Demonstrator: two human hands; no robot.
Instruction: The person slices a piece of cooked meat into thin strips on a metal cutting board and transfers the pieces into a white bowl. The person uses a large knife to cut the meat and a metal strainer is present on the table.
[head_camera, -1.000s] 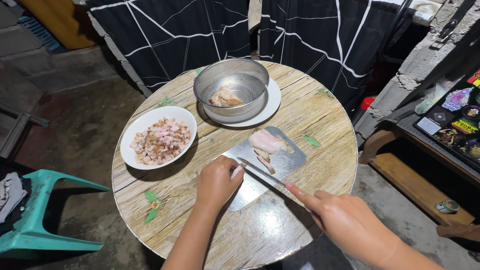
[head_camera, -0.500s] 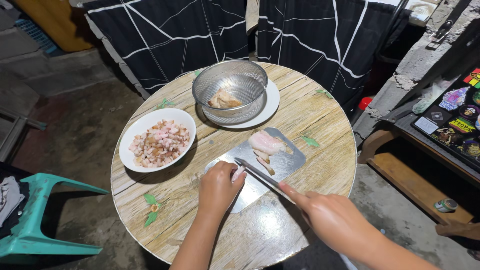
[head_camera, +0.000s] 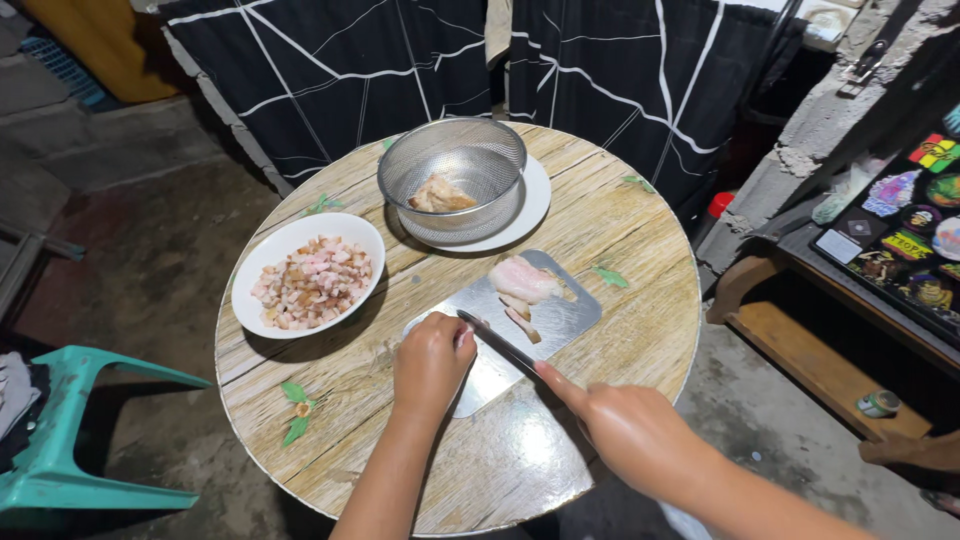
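Fingers (head_camera: 462, 338) pin one meat strip, seemingly; one knife (head_camera: 497, 342) beside.

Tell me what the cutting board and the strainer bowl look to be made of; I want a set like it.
The cutting board looks like bare metal, probably stainless steel: flat, grey, with a dull sheen. The strainer bowl appears to be fine steel mesh with a solid shiny rim; the weave shows through its wall. It sits on a glossy white plate, perhaps ceramic or melamine.
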